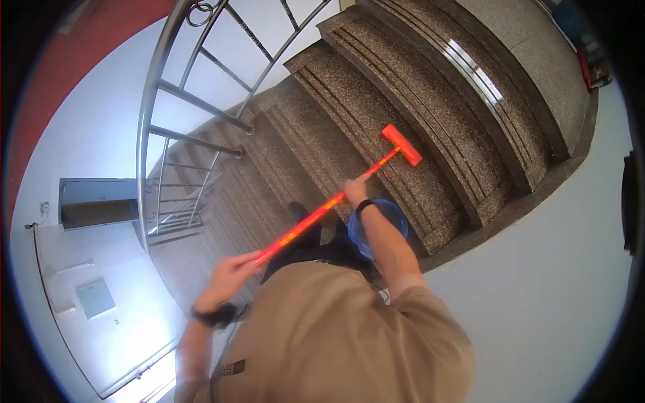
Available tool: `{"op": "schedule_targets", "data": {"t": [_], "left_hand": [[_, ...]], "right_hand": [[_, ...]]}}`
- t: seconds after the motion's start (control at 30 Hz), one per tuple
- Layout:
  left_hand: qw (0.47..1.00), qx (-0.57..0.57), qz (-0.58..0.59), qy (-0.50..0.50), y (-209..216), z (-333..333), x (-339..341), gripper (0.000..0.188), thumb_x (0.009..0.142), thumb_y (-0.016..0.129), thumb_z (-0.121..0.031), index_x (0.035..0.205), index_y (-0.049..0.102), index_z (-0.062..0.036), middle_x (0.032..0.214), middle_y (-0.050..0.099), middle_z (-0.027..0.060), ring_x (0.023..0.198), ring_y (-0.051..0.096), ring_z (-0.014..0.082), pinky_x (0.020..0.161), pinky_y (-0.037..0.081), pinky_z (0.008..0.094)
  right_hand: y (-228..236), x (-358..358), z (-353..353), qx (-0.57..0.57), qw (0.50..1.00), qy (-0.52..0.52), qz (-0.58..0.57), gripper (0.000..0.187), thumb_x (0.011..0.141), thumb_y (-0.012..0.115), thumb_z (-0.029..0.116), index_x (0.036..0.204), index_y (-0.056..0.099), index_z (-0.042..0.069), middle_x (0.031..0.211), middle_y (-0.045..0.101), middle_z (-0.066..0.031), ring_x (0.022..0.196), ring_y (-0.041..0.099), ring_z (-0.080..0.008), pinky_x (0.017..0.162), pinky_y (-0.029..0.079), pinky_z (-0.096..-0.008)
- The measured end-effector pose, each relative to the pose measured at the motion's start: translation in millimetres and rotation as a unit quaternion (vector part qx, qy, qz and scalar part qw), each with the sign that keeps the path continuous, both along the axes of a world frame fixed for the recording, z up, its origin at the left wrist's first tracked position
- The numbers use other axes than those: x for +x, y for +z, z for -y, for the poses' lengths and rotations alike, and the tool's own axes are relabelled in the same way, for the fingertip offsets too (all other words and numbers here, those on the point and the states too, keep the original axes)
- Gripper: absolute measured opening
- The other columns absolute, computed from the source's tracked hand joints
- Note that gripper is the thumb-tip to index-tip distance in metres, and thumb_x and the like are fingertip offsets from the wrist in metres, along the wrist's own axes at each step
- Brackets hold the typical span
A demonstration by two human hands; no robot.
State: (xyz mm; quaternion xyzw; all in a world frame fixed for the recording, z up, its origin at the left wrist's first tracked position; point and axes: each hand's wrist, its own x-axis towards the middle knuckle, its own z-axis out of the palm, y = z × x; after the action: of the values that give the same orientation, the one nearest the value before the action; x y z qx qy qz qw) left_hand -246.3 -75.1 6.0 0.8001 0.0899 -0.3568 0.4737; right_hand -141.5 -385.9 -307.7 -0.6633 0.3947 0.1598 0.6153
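A long-handled floor brush (302, 226) runs slantwise across the stairs, its shaft red with yellow marks. Its flat orange-red head (402, 145) rests on a speckled stone step (366, 111); I cannot make out the underside. My left hand (232, 274), with a dark watch at the wrist, is closed round the near end of the shaft. Farther up, my right hand (356, 191) grips the shaft below the head, a black band on that wrist. Partly behind my right forearm stands a blue bucket (360, 239); what it holds is hidden.
A metal railing (144, 134) borders the stairs on the left. More steps (410, 50) rise toward the upper right, and others drop away at the left. A white wall (537, 269) closes off the right side. A red object (586, 67) stands on the landing at upper right.
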Motion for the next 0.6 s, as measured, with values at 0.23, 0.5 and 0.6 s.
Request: {"op": "schedule_targets", "data": {"t": [0.23,0.5,0.6], "left_hand": [[0.996,-0.066,0.033,-0.049,-24.6,29.6,30.1,0.038,0.101,0.062,-0.019,0.132,0.063,0.0018,0.098,0.073,0.0024,0.079,0.063,0.0071,0.072,0.05,0.0224],[0.999,0.018,-0.038,-0.03,55.5,-32.8,5.4,0.035,0.101,0.061,-0.019,0.13,0.066,0.0003,0.09,0.075,0.0013,0.051,0.043,0.0006,0.045,0.031,0.0184],[0.995,0.076,-0.059,0.02,80.5,-60.5,-15.3,0.035,0.101,0.06,-0.019,0.129,0.067,0.0004,0.09,0.075,0.0028,0.049,0.041,0.0005,0.043,0.03,0.0186]], "right_hand": [[18.1,15.4,44.2,-0.074,0.996,-0.018,-0.042,0.091,0.089,0.053,0.022,0.149,-0.005,-0.015,0.114,0.062,-0.0392,0.11,0.064,-0.0488,0.095,0.051,-0.0502],[-26.8,-32.0,-51.6,0.085,0.993,0.08,-0.017,0.095,0.094,0.049,0.02,0.144,-0.025,-0.013,0.098,0.065,-0.0335,0.072,0.069,-0.0425,0.064,0.059,-0.053],[13.2,-37.5,-100.2,0.109,0.993,0.041,-0.027,0.096,0.093,0.047,0.02,0.144,-0.029,-0.011,0.092,0.064,-0.0309,0.061,0.067,-0.0401,0.051,0.057,-0.0519]]}}
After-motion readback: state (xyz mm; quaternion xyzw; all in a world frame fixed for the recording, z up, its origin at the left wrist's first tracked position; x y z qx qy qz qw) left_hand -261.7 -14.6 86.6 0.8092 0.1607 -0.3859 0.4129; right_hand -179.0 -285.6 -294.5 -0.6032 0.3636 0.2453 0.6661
